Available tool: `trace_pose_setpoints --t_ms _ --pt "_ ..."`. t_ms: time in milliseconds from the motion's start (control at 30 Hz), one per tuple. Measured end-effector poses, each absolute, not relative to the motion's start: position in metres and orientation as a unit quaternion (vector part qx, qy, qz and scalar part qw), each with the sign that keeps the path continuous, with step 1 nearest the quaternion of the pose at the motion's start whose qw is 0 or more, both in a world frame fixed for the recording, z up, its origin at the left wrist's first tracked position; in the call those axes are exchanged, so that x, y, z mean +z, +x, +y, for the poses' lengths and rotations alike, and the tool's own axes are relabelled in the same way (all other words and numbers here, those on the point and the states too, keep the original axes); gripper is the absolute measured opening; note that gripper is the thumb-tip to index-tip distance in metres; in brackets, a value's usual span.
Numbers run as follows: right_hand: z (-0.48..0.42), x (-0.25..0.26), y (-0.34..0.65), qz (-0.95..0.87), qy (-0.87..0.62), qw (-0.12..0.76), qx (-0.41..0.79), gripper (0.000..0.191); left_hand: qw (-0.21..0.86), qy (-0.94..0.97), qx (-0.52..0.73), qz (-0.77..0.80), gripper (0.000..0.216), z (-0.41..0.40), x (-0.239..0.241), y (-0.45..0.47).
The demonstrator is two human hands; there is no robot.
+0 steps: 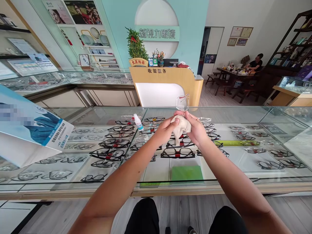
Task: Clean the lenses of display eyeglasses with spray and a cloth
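Note:
Above the glass counter, both hands are closed together around a cream cloth [179,126]. My left hand [166,130] pinches the cloth with its thumb on top, and a loose corner hangs below. My right hand [197,130] is curled round the other side of the bundle, its thumb at the base of a pair of clear-framed eyeglasses [182,103]. One lens rim of these stands up beyond the fingers; the rest is hidden by cloth and hands. A small white spray bottle [138,122] with a blue label stands on the counter left of my hands.
Rows of eyeglasses [177,152] lie inside the glass display counter [156,183]. A large blue-and-white printed stand [31,126] occupies its left end. Beyond are a wooden cashier desk [168,76] and, far right, a person [256,63] seated at a dark table.

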State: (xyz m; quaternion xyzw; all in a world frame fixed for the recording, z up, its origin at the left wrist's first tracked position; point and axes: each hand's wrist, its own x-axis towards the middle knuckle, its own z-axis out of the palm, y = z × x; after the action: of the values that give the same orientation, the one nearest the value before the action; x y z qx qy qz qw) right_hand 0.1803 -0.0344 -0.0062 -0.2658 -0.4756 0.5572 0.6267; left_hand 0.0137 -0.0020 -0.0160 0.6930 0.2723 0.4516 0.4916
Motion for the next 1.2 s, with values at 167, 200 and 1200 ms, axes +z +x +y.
trace_pose_setpoints --t_ms 167,200,1200 --pt "-0.029 -0.011 0.189 -0.465 -0.257 0.628 0.568 0.050 0.542 0.709 0.393 0.223 0.071 -0.003 -0.010 0.006" --pt "-0.029 -0.012 0.189 -0.465 -0.258 0.628 0.569 0.050 0.545 0.710 0.388 0.220 0.072 -0.003 -0.009 0.005" --pt "-0.035 -0.012 0.173 -0.503 -0.238 0.609 0.566 0.056 0.498 0.595 0.544 0.320 0.083 -0.013 -0.012 0.030"
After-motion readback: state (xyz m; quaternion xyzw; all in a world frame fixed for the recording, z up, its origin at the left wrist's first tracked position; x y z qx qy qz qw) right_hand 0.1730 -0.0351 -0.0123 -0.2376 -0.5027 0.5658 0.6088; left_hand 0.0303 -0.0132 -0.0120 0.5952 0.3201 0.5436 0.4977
